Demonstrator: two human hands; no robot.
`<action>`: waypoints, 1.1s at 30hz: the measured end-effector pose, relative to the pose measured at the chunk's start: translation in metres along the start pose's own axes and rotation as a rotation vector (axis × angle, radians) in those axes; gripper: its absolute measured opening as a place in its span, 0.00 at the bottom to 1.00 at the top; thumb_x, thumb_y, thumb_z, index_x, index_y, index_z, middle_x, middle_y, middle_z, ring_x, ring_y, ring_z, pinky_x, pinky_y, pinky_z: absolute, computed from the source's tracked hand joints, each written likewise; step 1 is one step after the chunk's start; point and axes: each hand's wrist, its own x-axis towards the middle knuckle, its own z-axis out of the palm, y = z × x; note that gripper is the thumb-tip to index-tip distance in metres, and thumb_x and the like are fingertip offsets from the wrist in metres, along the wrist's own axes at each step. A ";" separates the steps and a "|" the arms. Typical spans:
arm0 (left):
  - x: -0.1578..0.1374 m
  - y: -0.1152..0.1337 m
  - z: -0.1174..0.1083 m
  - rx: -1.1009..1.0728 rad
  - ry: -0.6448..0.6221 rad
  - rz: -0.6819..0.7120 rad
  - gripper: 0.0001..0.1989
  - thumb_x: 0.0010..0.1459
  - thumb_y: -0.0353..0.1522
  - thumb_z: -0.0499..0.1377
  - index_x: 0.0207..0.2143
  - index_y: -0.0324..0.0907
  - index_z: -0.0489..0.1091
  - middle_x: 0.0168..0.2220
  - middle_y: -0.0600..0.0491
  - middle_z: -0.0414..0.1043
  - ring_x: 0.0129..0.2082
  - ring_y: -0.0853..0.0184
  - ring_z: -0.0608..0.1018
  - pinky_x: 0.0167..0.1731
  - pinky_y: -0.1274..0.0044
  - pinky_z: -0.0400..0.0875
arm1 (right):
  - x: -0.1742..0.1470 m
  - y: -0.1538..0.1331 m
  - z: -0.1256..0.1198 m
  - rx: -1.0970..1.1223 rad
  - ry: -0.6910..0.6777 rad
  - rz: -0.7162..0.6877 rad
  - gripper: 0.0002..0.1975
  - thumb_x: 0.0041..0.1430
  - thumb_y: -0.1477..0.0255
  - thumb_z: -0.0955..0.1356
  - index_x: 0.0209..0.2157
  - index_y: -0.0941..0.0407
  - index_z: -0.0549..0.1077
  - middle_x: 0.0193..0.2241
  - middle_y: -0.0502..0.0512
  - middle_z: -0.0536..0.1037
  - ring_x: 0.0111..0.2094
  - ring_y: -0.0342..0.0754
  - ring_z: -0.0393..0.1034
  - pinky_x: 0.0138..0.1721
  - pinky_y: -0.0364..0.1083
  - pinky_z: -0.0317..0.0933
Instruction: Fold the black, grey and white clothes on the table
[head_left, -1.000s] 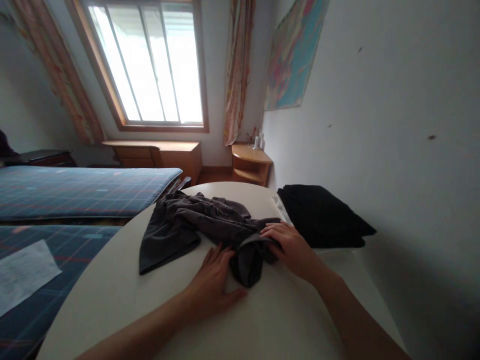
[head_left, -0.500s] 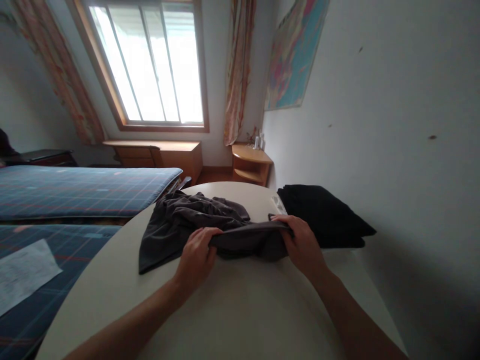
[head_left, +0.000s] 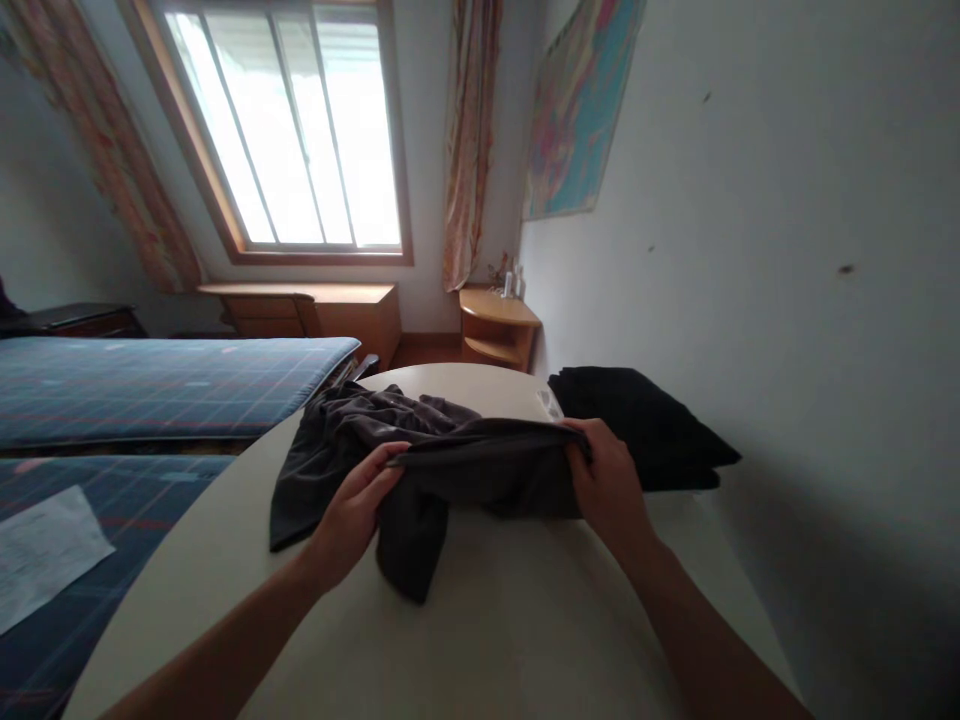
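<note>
A dark grey garment [head_left: 495, 465] is stretched between my two hands over a pale round table [head_left: 480, 640]. Its left part lies crumpled on the tabletop, and a flap hangs down between my hands. My left hand [head_left: 358, 505] pinches the cloth's edge near the middle of the garment. On the other side, my right hand [head_left: 606, 475] grips its right end, fingers partly hidden behind the fabric. Just beyond my right hand rests a stack of folded black cloth [head_left: 645, 425]. Which kind of garment this is, I cannot tell.
A small whitish item [head_left: 549, 403] lies beside the black stack. At left are plaid mattresses [head_left: 172, 385], one bearing a paper sheet [head_left: 52, 550]. A white wall [head_left: 787, 200] runs along the right. A wooden desk [head_left: 360, 310] and corner shelf [head_left: 499, 308] stand under the window side.
My left hand has shifted left and slightly up, spreading the cloth wider. A flap of the garment now hangs toward me. My right hand still grips its end, slightly higher.
</note>
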 end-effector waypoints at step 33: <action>0.035 -0.023 -0.043 1.319 0.277 0.443 0.25 0.64 0.44 0.51 0.58 0.42 0.65 0.58 0.44 0.69 0.57 0.53 0.72 0.55 0.65 0.66 | -0.028 -0.074 -0.014 0.490 -1.471 -0.092 0.16 0.59 0.59 0.69 0.43 0.53 0.81 0.30 0.49 0.82 0.30 0.44 0.75 0.29 0.38 0.63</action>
